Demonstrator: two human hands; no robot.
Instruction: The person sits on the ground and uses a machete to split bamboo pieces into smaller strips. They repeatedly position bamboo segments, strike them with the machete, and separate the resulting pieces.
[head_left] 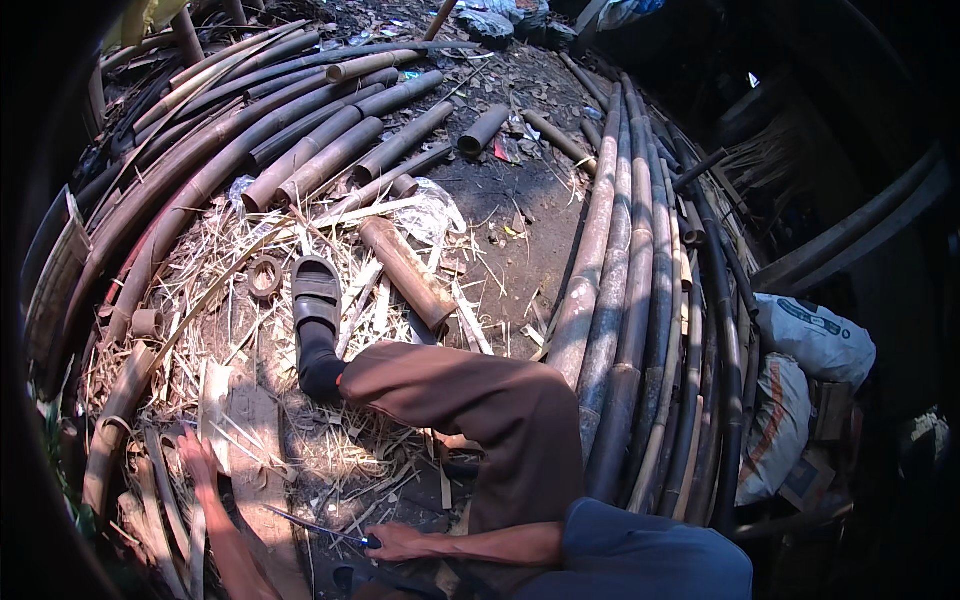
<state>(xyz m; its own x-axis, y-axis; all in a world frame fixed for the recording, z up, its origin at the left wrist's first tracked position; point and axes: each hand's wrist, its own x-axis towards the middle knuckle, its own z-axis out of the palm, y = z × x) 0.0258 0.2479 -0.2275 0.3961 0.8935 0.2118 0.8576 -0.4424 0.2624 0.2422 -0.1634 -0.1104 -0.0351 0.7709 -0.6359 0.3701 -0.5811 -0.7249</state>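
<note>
My right hand (398, 541) is closed round the dark handle of a knife (318, 525) at the lower middle. Its thin blade points left, over a worn wooden plank (262, 490). At the lower left my left hand (197, 462) reaches out with its fingers stretched, and nothing shows in its grasp. Beside that hand lie split bamboo strips (152, 495) and a thick bamboo pole (118, 420). A pale flat piece of wood (215, 412) lies just to its right. Whether the fingertips touch any of these I cannot tell.
My leg in brown trousers (470, 395) stretches across the middle, with a dark sandal (317, 290) on the foot. Shavings cover the ground around a short bamboo section (407, 272). Long bamboo poles (630, 260) line the right, near white sacks (815, 338); more poles (215, 165) curve along the left.
</note>
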